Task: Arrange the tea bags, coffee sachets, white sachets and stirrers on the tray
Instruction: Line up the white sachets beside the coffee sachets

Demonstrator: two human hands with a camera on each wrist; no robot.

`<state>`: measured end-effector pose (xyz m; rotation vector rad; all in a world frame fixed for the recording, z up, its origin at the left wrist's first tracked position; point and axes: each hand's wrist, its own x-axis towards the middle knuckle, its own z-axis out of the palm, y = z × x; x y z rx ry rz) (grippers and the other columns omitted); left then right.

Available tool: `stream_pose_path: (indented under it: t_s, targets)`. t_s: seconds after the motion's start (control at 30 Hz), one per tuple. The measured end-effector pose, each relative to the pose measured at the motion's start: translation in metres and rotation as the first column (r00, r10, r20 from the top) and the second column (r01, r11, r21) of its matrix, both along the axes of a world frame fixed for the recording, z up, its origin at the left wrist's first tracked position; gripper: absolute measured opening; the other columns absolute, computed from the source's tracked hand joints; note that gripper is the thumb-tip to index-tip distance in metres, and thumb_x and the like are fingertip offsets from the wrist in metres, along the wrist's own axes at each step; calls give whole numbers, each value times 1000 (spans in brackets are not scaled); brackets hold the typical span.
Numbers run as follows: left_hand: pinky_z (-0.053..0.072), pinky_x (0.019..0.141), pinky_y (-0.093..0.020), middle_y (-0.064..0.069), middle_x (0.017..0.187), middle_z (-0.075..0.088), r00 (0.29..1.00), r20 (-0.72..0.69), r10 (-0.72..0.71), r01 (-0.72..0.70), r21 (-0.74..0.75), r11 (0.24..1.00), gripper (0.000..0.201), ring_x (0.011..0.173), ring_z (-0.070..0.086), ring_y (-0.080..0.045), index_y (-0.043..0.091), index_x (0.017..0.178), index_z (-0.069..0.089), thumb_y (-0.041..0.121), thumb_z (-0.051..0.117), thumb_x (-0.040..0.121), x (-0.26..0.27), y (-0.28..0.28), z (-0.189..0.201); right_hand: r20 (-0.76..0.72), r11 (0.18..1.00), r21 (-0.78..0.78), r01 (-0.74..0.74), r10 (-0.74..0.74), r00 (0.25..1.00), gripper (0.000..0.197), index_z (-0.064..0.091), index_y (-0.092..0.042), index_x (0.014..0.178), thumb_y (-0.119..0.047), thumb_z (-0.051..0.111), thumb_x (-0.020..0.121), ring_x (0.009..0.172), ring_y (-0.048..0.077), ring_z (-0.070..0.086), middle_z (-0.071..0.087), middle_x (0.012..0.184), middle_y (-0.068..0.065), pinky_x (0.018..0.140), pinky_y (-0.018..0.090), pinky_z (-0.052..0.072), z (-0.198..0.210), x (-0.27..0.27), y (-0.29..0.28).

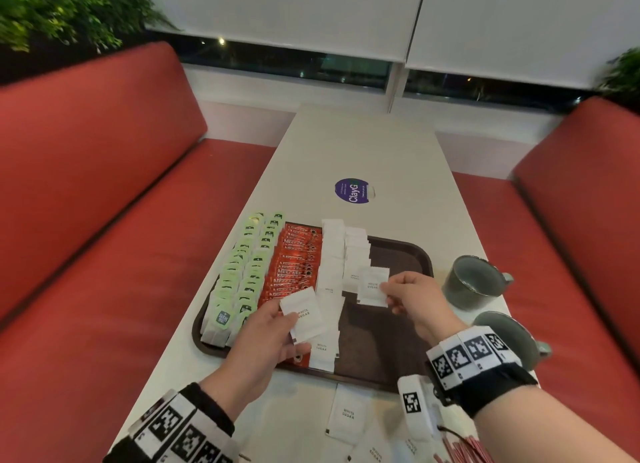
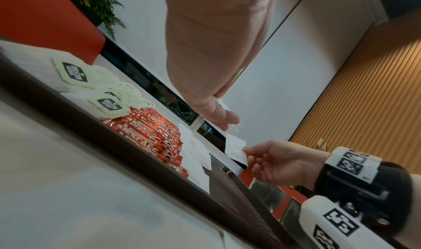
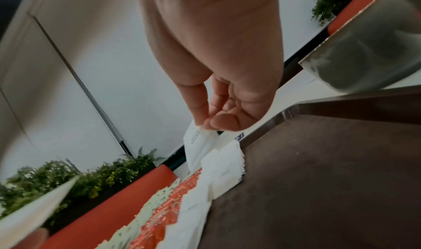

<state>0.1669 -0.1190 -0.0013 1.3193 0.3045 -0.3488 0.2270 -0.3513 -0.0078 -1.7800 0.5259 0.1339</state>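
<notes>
A dark brown tray [image 1: 398,331] lies on the white table. On it run rows of green tea bags [image 1: 239,275], red coffee sachets [image 1: 294,265] and white sugar sachets [image 1: 332,255]. My left hand [image 1: 266,334] holds a small stack of white sachets [image 1: 304,315] above the tray's near left. My right hand [image 1: 412,300] pinches a white sachet [image 1: 374,286] by its edge, over the second white row. In the right wrist view the pinched sachet [image 3: 197,145] hangs from the fingertips [image 3: 209,119]. Red stirrers [image 1: 464,448] lie at the near right edge.
Loose white sachets [image 1: 346,414] lie on the table in front of the tray. Two grey-green mugs [image 1: 474,279] [image 1: 509,338] stand right of the tray. A purple sticker [image 1: 351,191] is farther up the table. Red benches flank both sides.
</notes>
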Motion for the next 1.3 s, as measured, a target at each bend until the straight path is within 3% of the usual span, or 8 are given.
stream_pose_path:
  t_s: [0.33,0.63,0.7,0.8,0.9,1.07,1.17,1.3]
  targets:
    - [58,68,-31,-5,112,69,999,-29,26,-25,20,999,25,99,68,-23,18,115,59,6,46,98,3,6,-8,-157,998,-40,46,-52,986,19,56,-8,70,1,62,86,56,20,55,59,65,13,56,29,52,-27,40,14]
    - [58,73,-33,-3,110,70,999,-42,26,-25,16,1000,25,100,68,-22,21,113,59,6,46,98,4,10,-13,-259,1000,-28,14,-21,966,16,51,-7,78,2,53,91,58,18,55,55,68,10,57,27,51,-29,52,25]
    - [58,72,-33,-2,109,70,999,-47,27,-26,20,999,24,100,68,-21,21,114,58,7,46,98,4,10,-13,-235,996,-83,-14,-6,972,10,53,-6,83,-1,52,92,60,18,58,58,69,9,61,29,53,-29,52,25]
    - [58,73,-34,-3,109,70,998,-50,26,-25,16,1000,24,100,67,-22,20,114,58,7,47,97,5,9,-13,-104,950,-308,-45,13,994,6,60,-7,92,-11,57,88,74,22,63,65,81,9,75,37,57,-22,45,29]
    - [58,74,-34,-3,110,69,998,-53,25,-23,24,999,22,102,66,-22,21,112,58,7,50,96,6,7,-13,62,941,-310,-139,166,984,6,66,-17,90,-21,64,86,85,17,63,67,92,0,72,27,49,-1,21,44]
    - [57,66,-28,-7,109,69,1000,-26,16,-16,23,1000,24,97,68,-22,16,115,59,5,50,96,6,1,-11,78,845,-347,-407,458,886,8,67,-24,75,-25,72,81,69,0,56,64,75,-11,60,13,38,22,-23,74]
    - [57,64,-27,-6,107,70,1000,-4,9,-9,13,1000,23,93,69,-21,16,114,60,5,48,97,5,-2,-8,69,844,-348,-409,458,886,14,63,-23,71,-19,73,80,59,-1,50,57,65,-11,54,9,37,15,-32,77]
    - [58,69,-32,-9,107,70,1000,-16,15,-15,10,1000,21,95,69,-25,15,112,60,10,44,99,2,-2,-9,53,893,-239,-380,403,914,17,65,-19,67,-14,72,81,57,6,52,61,64,-5,57,16,42,15,-34,73]
